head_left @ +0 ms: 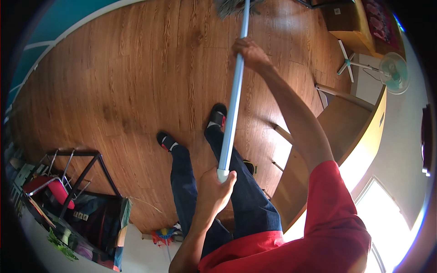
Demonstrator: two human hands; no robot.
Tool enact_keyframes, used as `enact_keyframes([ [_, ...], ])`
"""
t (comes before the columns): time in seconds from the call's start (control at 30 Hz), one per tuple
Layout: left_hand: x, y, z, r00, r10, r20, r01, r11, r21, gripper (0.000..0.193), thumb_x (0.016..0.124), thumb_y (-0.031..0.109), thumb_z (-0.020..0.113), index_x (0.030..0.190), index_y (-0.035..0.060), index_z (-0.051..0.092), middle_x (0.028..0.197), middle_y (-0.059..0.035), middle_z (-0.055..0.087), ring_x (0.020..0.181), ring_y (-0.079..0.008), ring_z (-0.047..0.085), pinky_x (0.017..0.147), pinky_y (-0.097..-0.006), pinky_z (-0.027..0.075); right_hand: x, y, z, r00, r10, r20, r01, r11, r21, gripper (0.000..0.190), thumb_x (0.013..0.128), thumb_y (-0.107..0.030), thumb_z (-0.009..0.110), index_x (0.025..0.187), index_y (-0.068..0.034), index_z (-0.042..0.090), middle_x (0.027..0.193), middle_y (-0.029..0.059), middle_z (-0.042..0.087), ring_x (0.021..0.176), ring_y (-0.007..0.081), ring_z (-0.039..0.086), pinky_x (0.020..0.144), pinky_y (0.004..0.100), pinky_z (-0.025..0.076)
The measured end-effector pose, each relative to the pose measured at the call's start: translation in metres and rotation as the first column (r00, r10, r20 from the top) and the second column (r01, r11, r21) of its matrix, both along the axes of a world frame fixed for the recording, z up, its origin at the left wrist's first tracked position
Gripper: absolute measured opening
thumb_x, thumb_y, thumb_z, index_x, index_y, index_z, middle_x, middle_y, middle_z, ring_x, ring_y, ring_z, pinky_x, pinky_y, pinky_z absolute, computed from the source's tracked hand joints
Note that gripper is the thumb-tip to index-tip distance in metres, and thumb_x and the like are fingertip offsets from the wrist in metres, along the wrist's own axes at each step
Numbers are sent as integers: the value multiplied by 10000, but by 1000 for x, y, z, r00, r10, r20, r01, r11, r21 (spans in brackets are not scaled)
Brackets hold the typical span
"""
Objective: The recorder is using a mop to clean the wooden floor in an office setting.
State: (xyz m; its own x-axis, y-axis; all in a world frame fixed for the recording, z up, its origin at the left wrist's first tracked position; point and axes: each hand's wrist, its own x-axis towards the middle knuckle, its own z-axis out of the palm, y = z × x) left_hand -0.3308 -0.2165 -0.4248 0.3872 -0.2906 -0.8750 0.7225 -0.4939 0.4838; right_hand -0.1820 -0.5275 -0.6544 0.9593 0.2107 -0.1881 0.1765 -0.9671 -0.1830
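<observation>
A light blue mop handle runs from near my waist up to the top edge of the view. My left hand is closed around its capped lower end, the thumb lying beside the cap. Farther up the pole, my right hand grips it with the arm stretched out. At the far end, the grey fibre mop head rests on the wood-pattern floor, partly cut off by the picture's edge.
Wooden desks line the right side, with a standing fan behind. A dark-framed table and a red chair are at lower left. A teal wall with white trim bounds the upper left. My shoes are on the floor.
</observation>
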Motion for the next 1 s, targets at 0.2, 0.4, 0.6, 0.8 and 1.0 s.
enact_keyframes([
  [0.2,-31,37,-8,980,-145,135,131,985,109,371,795,315,649,660,-1,509,522,-71,475,471,-137,463,453,-320,362,-59,37,-20,998,-3,68,1,999,34,153,817,-225,580,955,-160,579,1061,43,556,1160,214,459,1064,387,294],
  [0.4,-117,203,25,962,-267,-53,262,851,455,290,767,250,623,707,-26,554,537,-138,524,475,-206,510,472,-356,399,-158,243,-11,991,30,-127,-17,994,106,276,722,-209,615,996,-228,644,1009,7,599,1151,238,451,1039,486,241],
  [0.6,-234,427,140,932,-346,-111,335,701,630,409,704,323,673,855,-51,610,540,-167,547,492,-295,541,497,-400,453,-252,444,45,989,127,-73,-34,683,729,88,669,-140,594,751,-114,614,791,39,590,859,213,553,857,341,396],
  [0.8,-211,441,141,878,-476,-43,402,687,605,266,751,229,642,782,-34,614,531,-187,540,473,-251,514,487,-408,409,-253,457,36,860,449,-241,-140,663,735,83,650,-147,611,723,-108,602,773,50,596,832,238,565,814,353,422],
  [1.0,-95,298,61,892,-425,-151,425,678,600,222,737,186,626,746,-33,591,598,-216,561,575,-352,592,530,-404,444,-159,314,-12,780,291,-554,-44,909,415,220,603,-242,625,759,-87,637,712,94,615,735,297,628,620,400,518],
])
